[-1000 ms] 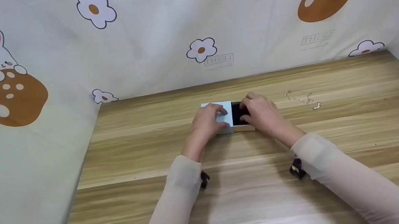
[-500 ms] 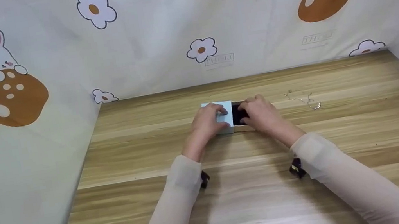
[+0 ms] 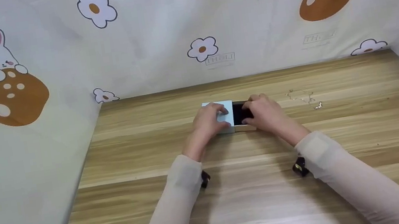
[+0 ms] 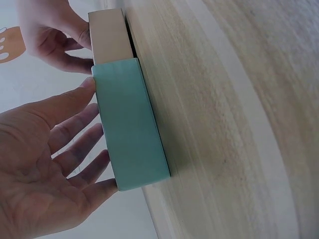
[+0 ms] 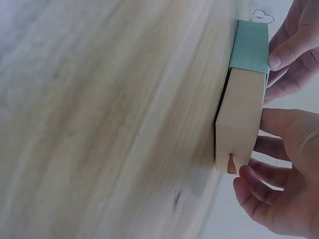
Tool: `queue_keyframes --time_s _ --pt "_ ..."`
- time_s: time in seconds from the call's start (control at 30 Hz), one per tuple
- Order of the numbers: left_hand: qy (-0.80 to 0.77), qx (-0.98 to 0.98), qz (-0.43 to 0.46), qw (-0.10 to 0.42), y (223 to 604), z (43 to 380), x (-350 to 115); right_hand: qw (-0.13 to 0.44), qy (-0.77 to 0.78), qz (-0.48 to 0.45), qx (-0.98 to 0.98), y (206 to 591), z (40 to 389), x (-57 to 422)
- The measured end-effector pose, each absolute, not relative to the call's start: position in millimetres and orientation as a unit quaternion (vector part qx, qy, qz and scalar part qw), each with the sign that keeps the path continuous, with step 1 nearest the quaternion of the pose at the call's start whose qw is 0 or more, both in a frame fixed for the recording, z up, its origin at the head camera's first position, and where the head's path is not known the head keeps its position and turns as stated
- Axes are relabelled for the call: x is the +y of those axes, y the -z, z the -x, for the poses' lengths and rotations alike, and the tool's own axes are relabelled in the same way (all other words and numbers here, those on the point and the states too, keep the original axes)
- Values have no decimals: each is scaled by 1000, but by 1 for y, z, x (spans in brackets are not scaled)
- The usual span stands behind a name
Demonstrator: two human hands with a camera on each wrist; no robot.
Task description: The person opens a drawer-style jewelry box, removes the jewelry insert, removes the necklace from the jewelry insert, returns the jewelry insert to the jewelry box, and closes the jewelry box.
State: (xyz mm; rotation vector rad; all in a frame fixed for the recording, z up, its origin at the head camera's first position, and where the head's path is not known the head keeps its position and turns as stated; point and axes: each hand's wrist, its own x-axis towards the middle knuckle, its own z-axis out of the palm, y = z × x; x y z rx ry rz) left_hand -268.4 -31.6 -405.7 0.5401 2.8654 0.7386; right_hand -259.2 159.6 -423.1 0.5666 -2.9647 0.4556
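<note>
A small slide-out box lies on the table, its light blue sleeve [image 3: 225,106] on the left and its tan drawer [image 5: 241,114] pulled partway out to the right. A black lining [image 3: 238,114] shows inside the drawer. My left hand [image 3: 206,120] rests on top of the sleeve, with spread fingertips along its upper face in the left wrist view. At the drawer, the thumb and fingers of my right hand [image 3: 266,112] reach over the black lining, and in the right wrist view its curled outer fingers meet the notched end wall. The right fingertips inside are hidden.
A thin silver chain [image 3: 305,99] lies loosely on the wooden table [image 3: 260,198], to the right of the box. Behind and to the left hangs a pale cloth [image 3: 145,41] printed with rabbits and flowers. Each wrist carries a small black camera [image 3: 300,167].
My right hand has shifted slightly to the right at the drawer, and a bit more of the black lining shows. The left hand stays on the sleeve.
</note>
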Motion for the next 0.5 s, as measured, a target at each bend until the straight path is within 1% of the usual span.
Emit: queue_keyframes --time_s 0.2,0.37,0.5 --pt "-247 950 -181 64 407 269 -31 43 -193 -169 -966 423 262 167" --pt "-247 950 -178 68 407 269 -31 39 -266 -103 -958 420 262 175" --pt "-248 950 -177 69 407 269 -31 -5 -312 -64 -948 420 261 180"
